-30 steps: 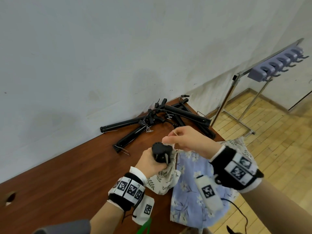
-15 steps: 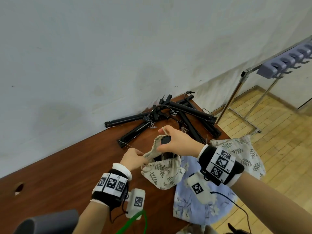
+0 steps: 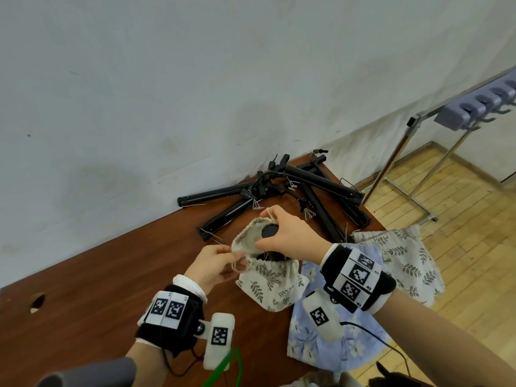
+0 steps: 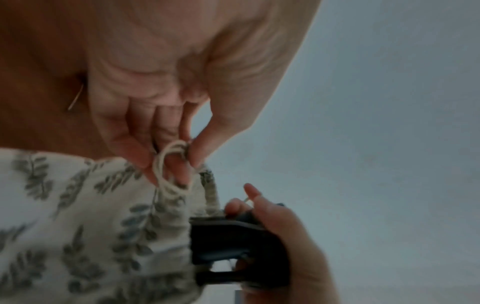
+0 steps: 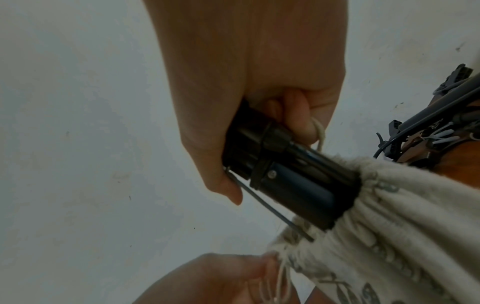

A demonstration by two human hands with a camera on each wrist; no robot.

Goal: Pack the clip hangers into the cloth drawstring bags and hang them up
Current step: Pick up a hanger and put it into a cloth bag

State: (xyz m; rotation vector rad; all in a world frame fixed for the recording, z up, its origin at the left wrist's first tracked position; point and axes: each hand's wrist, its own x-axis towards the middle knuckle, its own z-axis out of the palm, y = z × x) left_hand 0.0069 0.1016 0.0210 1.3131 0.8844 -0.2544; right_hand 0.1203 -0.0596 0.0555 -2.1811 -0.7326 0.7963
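A cream leaf-print drawstring bag [image 3: 269,283] stands on the brown table [image 3: 97,286] with a folded black clip hanger [image 3: 269,231] sticking out of its mouth. My right hand [image 3: 287,236] grips the hanger's top end [image 5: 272,156] and also holds a loop of cord [image 5: 320,133]. My left hand [image 3: 215,261] pinches the bag's rim and drawstring [image 4: 170,164] at the left of the opening. The hanger's lower part is hidden inside the bag [image 4: 85,226].
Several more folded black clip hangers [image 3: 293,191] lie in a heap by the wall at the table's far corner. A blue floral bag [image 3: 329,333] and another leaf-print bag [image 3: 402,255] lie at the table's right edge. A metal rack with purple hooks [image 3: 474,107] stands on the wooden floor.
My left hand let go of the hanger and took the bag's rim and cord. My right hand took the hanger's top, and the bag's mouth was pulled wider around it.
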